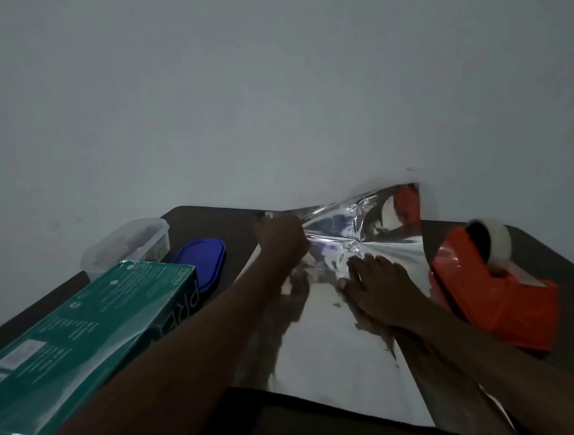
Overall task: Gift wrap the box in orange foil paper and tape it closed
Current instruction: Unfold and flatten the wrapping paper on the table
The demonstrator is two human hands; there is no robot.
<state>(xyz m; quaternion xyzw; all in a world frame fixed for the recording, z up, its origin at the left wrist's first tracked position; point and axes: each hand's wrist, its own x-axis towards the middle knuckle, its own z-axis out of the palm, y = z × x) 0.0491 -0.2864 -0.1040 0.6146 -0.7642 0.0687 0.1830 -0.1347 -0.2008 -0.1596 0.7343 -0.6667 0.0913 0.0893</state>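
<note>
The green box (73, 334) is cut off by the left and bottom edges, and its small print is too blurred to read. Both forearms leave the picture at the bottom, and the fingers of the left hand (278, 239) are hidden behind its back where it meets the foil paper (333, 351). The tape dispenser (492, 292) is blurred, and the contents of the clear container (127, 244) cannot be made out.
</note>
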